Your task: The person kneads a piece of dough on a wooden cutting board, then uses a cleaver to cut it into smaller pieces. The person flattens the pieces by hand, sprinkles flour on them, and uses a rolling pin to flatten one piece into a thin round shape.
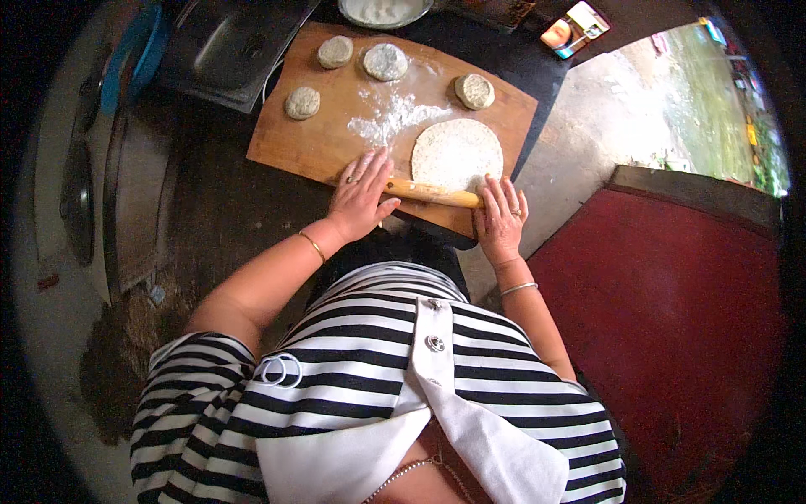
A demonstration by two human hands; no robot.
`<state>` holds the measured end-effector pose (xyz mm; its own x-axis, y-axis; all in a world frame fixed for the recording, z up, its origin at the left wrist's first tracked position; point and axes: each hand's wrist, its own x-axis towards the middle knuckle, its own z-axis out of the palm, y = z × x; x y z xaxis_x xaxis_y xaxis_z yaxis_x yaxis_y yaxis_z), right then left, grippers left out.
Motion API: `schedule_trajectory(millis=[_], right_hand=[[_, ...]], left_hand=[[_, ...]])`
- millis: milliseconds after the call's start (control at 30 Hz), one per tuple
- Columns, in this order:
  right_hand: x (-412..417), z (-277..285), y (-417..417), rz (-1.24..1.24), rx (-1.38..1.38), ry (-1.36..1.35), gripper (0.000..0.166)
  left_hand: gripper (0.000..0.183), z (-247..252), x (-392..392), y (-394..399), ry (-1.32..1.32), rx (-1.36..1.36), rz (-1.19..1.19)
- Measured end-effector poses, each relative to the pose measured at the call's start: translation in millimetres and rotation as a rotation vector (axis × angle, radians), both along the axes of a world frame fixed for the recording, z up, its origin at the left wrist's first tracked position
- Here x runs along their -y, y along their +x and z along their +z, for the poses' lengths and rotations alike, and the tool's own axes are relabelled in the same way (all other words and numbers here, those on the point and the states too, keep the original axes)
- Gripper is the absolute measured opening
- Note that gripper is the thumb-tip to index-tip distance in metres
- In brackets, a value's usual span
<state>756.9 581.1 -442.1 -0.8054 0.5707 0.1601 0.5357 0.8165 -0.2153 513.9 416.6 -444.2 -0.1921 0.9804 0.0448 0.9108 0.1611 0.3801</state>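
A wooden rolling pin (437,193) lies across the near edge of a flat round of dough (457,154), which is speckled and dusted with flour. My left hand (362,194) rests over the pin's left end, fingers stretched forward and a ring on one. Over the right end is my right hand (502,214), its fingers reaching past the pin. Both pin tips are hidden under my hands. Beneath everything is a wooden board (327,135) with a patch of loose flour (397,120). Several thick dough pieces, such as this one (474,91), sit along the board's far and left sides.
Beyond the board stands a bowl of white flour (385,11). A phone with a lit screen (575,29) is at the far right. A metal basin or sink (233,53) adjoins the board's left, with a blue basin (133,53) farther out. A dark red surface (661,302) lies right.
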Motion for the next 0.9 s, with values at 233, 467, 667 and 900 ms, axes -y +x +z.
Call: schedule_trajectory(millis=[233,467,667,900], right_hand=[[10.4,36.9,4.5,-0.027,-0.143,-0.086,0.023],[-16.0,36.5,47.2,0.031,-0.136,-0.148,0.026],[-73.0,58.3,55.4,0.291,-0.058,-0.136,0.031],[-127.2,22.0,21.1,0.374,0.013,-0.157,0.044]], left_hand=[[0.059,18.7,-199.6,2.9,0.270,0.260,0.107],[0.038,-21.8,-223.0,1.2,0.080,0.225,0.171],[0.044,-14.3,-93.6,-74.4,0.117,0.023,0.428],[0.053,-4.9,-73.7,21.6,0.199,0.325,0.376]])
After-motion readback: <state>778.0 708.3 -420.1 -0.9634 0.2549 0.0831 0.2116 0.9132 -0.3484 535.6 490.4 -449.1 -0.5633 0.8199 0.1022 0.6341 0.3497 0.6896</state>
